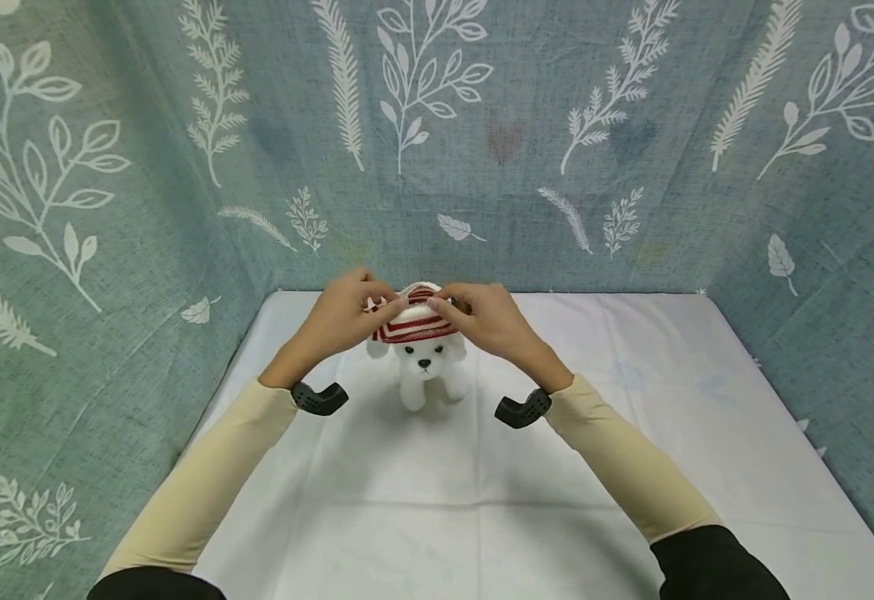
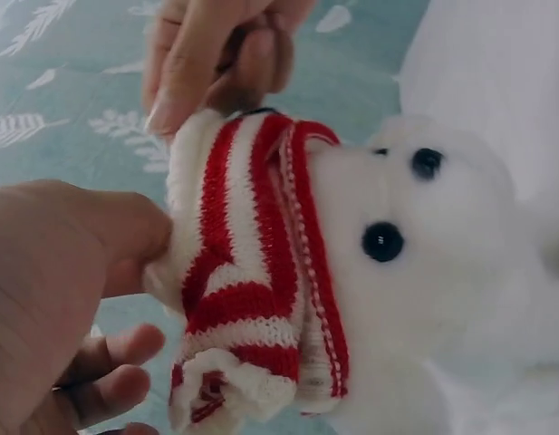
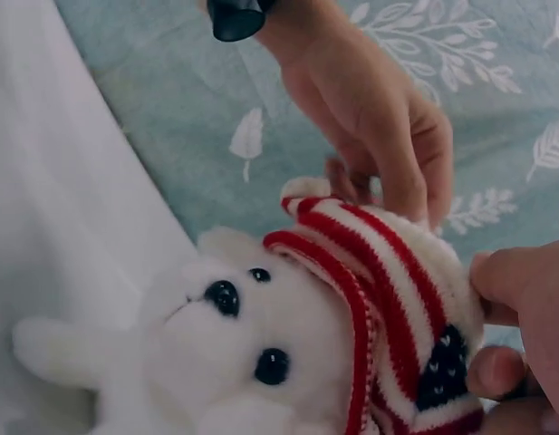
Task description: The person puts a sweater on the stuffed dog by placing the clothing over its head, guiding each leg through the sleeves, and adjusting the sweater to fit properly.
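A white plush dog [image 1: 425, 364] stands on the white-covered table, facing the head camera. Over the top of its head sits a small knitted sweater [image 1: 416, 327] with red and white stripes. A navy patch with white marks [image 3: 444, 367] and short cuffed sleeves show on the sweater [image 2: 238, 281]. My left hand [image 1: 342, 312] pinches the sweater's white upper hem on the left side. Opposite it, my right hand [image 1: 492, 318] pinches the same hem on the right. Black eyes and a nose [image 3: 222, 297] are visible below the red lower edge; the dog's back is hidden.
A white cloth [image 1: 407, 533] with fold lines covers the table. Green-blue curtains [image 1: 511, 200] with white leaf prints rise at the back and both sides. A black wrist device [image 1: 524, 408] is strapped on each wrist.
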A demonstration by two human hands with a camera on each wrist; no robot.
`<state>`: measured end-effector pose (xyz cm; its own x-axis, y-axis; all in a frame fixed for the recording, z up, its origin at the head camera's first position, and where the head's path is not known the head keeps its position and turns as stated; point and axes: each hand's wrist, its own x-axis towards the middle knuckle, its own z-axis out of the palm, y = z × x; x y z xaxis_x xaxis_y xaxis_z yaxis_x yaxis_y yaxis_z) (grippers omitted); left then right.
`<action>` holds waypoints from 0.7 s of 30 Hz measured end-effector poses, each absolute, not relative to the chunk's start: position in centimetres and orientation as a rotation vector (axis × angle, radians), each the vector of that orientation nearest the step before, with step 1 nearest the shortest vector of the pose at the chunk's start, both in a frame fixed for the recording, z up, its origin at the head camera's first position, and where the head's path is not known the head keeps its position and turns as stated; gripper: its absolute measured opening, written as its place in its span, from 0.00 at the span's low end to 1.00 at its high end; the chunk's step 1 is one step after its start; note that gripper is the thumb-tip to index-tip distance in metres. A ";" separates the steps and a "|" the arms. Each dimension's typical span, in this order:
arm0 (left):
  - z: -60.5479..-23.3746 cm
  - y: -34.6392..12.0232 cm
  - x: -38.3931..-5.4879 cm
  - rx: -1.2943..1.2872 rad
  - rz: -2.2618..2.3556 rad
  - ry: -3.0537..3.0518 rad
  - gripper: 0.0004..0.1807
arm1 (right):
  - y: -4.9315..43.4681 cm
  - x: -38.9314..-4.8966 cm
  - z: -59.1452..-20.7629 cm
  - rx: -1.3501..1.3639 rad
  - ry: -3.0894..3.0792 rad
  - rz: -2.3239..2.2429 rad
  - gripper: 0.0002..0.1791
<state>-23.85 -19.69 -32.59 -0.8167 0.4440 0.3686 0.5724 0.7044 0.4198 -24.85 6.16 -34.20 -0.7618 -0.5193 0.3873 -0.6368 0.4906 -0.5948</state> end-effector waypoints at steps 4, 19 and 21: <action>-32.9 -19.3 -23.9 -0.835 -0.668 -2.691 0.10 | 5.8 -24.7 -34.3 0.969 -2.515 0.934 0.12; -33.6 -19.1 -23.8 -0.783 -0.560 -2.996 0.24 | 5.4 -25.0 -35.3 1.063 -2.693 0.815 0.14; -33.6 -19.1 -24.0 -0.788 -0.575 -3.032 0.26 | 5.3 -25.1 -35.4 1.056 -2.718 0.825 0.16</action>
<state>-23.97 -19.11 -33.59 -0.8766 0.4787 0.0483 0.4631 0.8124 0.3543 -25.07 5.34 -35.40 -0.7517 -0.5929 0.2889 -0.6534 0.6100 -0.4482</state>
